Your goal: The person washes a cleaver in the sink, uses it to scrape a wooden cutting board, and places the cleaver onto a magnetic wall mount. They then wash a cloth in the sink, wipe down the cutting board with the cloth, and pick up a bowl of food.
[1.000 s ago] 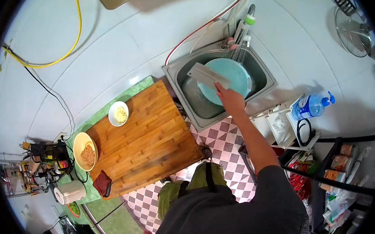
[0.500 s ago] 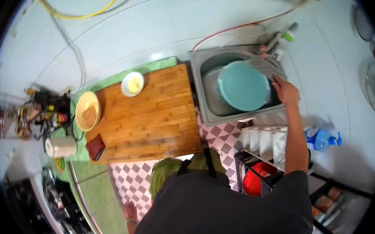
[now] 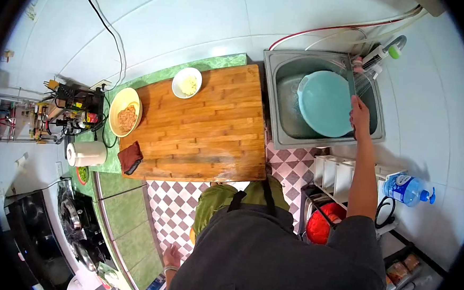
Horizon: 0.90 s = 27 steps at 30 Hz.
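At the sink (image 3: 271, 99), my right hand (image 3: 359, 116) is closed round the handle of a kitchen knife (image 3: 350, 77). Its broad blade points up towards the back of the sink and is seen nearly edge-on. Water sprays from the faucet (image 3: 374, 59) beside the blade. Under and left of the knife, a turquoise basin (image 3: 322, 104) sits tilted in the sink. My left hand (image 3: 171, 256) hangs low by my side above the floor, fingers loosely apart, holding nothing.
A large wooden cutting board (image 3: 206, 127) bears a white bowl of chopped pale food (image 3: 178, 83) and a dark red cloth (image 3: 130, 157). A yellow bowl of meat (image 3: 119, 98) stands at its left edge. Right of me are a white rack (image 3: 342, 181) and a blue soap bottle (image 3: 407, 190).
My right hand has turned the knife from its broad face to nearly edge-on, with the blade now upright beside the faucet. The whole view has shifted; my left hand still hangs low.
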{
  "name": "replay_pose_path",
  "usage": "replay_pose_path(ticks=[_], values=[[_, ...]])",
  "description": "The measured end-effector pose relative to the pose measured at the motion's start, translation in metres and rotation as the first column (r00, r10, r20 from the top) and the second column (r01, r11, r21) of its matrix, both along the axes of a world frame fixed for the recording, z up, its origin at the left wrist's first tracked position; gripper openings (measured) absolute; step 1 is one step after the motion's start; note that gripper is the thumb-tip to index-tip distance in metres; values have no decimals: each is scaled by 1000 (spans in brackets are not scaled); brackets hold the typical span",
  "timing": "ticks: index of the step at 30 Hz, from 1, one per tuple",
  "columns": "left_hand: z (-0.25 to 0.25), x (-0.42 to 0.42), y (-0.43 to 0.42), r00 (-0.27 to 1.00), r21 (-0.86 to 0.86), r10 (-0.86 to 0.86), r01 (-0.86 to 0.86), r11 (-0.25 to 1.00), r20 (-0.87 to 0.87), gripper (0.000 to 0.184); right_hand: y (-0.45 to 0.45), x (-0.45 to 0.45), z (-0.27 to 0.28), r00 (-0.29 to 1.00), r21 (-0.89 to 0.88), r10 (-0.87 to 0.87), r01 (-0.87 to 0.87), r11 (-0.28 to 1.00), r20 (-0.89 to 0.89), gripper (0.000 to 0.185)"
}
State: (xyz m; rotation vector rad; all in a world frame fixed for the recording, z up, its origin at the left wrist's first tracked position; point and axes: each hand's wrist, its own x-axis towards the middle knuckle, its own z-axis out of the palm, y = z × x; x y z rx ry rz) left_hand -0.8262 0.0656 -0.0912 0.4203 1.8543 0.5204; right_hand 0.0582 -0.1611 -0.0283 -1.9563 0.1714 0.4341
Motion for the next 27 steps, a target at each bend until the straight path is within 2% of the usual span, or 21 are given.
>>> replay_pose_path(ticks=[1,2,6,7,8,9,13,14,15,17,18,19,22,24,25,27], values=[[2,-3,-3,1000,6,21,-21,1000,-7,41,1,-8,-10,1000,84,16,-15,996,-12,47],[3,-4,-2,1000,5,19,-19,1000,-12,41,3,-18,-17,1000,83,15,-13,996,-16,47],[-2,-11,11,1000,-3,24,-24,1000,0,44,26,-66,-34,988,275,47,-4,961,-149,35],[-3,-14,20,998,-20,-37,38,999,47,44,31,-77,-42,984,321,100,-47,946,-150,34],[-6,-17,28,991,-35,-96,100,994,96,45,43,-91,-33,972,351,93,-11,936,-218,31],[-10,-14,37,997,-43,-78,79,996,31,46,52,-102,-33,965,373,112,-16,928,-238,28],[-30,-11,92,969,4,-198,200,980,149,36,81,-134,-48,939,411,194,-63,909,-286,23],[-46,-14,106,948,14,-255,257,966,190,33,90,-140,-50,928,393,177,-37,919,-328,21],[-49,2,116,967,26,-218,217,976,130,29,98,-145,-52,921,398,192,-44,916,-339,20],[-73,-3,141,910,37,-322,324,945,260,29,122,-148,-47,916,391,224,-82,917,-333,18],[-78,4,148,907,69,-329,323,944,264,29,134,-151,-41,907,363,265,-138,922,-327,17],[-68,24,146,935,88,-252,238,967,250,29,143,-152,-38,894,335,309,-197,921,-325,16],[-37,53,129,931,131,-314,293,947,186,32,170,-137,-51,861,320,437,-350,880,-260,16],[-34,42,100,940,161,-270,239,958,210,32,186,-121,-64,829,291,493,-419,860,-262,17],[-26,45,79,975,142,-181,162,977,131,32,193,-111,-71,802,243,545,-494,835,-244,18],[-32,21,29,989,150,-74,55,987,126,33,204,-95,-87,742,135,651,-637,759,-158,22]])
